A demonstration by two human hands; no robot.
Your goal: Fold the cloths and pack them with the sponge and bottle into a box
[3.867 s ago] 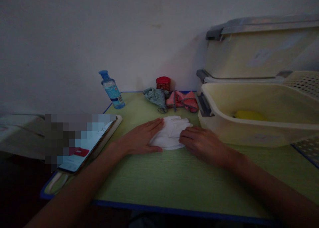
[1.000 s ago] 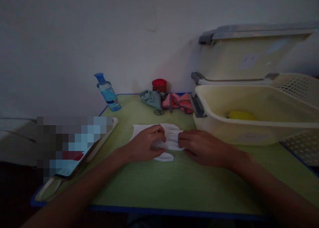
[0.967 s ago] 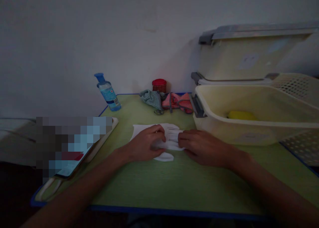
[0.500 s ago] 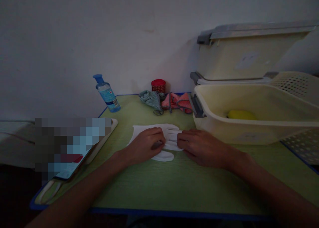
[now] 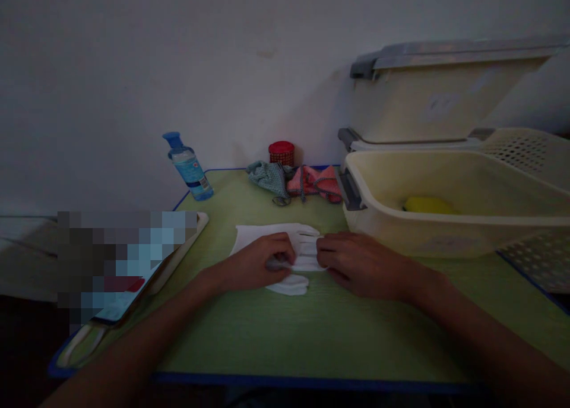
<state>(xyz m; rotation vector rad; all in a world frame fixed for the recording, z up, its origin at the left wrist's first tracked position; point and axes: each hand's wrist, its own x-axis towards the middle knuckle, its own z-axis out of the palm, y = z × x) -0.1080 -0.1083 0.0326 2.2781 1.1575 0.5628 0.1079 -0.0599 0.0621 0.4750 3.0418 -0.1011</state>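
Observation:
A white glove (image 5: pixel 307 249) lies flat on the green table (image 5: pixel 285 337), its fingers pointing right and its thumb towards me. My left hand (image 5: pixel 260 259) is over the palm, with curled fingers pinching the cloth near the base of the glove's fingers. At the glove's fingertips, my right hand (image 5: pixel 356 262) has its fingers bent and closed on the ends of the fabric. Part of the glove is hidden under both hands.
To the right stands a cream plastic bin (image 5: pixel 445 236) holding a yellow item (image 5: pixel 428 205), before a lidded box (image 5: pixel 445 105). Crumpled grey and pink cloths (image 5: pixel 314 182), a red-lidded tin (image 5: pixel 281 152) and a blue bottle (image 5: pixel 191 170) are at the back. A tablet-like screen (image 5: pixel 120 298) leans left.
The glove's fingers lie straighter and closer together, and its thumb has shifted slightly left. My left hand has moved very little; the right keeps its place. The view has turned slightly.

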